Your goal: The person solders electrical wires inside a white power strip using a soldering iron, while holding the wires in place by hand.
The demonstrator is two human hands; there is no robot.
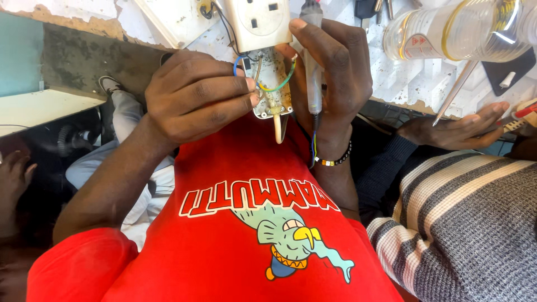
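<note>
White, chipped and paint-worn, the table (pixel 403 61) runs across the upper edge of the view and carries the work.

Socket assembly (pixel 267 72): a white moulded-plastic faceplate with an open rear block beneath it, held just over the near table edge, above the red shirt (pixel 240 223). It appears light and rigid. The plastic is smooth and may slip; the exposed rear looks fragile. Take hold on the side walls of the block, clear of the conductors.

Wires (pixel 277 84): thin, flexible, insulated in blue, green-yellow and brown, looping out of the block just beside the left grip. They bend easily and should not bear load.

Left hand (pixel 196 100): grip clenched on the side of the socket assembly, fingertips pressing the rear block.

Right hand (pixel 330 84): grip closed around a slim grey pen-shaped tool (pixel 314 72), upright, touching the opposite side of the block. A beaded bracelet (pixel 335 159) sits at the wrist.

Outward from the right grip: a clear plastic jar (pixel 447 31) lying on the table, and another person's hand (pixel 458 128) with a striped sleeve (pixel 464 218).
</note>
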